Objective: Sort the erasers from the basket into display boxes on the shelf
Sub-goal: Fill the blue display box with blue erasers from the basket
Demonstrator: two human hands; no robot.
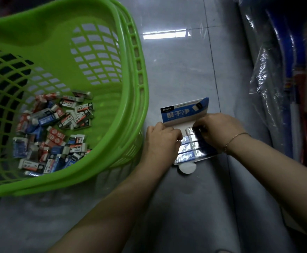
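While both my hands work at the display box (185,114) on the grey tiled floor (176,61), the green basket (127,99) stands just to its left, nearly touching my left wrist. My left hand (162,138) has its fingers curled over the box's left edge, gripping it. My right hand (220,131) reaches in from the right with fingers bent down onto a wrapped eraser (190,130) at the far end of the row; whether they pinch it or only press it I cannot tell. Nearer to me, blue-and-white erasers (186,155) lie side by side in the box, and its blue printed lid flap stands up at the far side. A loose heap of red, blue and white erasers (54,132) lies in the basket's bottom. A thin bracelet (235,138) circles my right wrist. Plastic-wrapped goods (276,70) lean at the far right.
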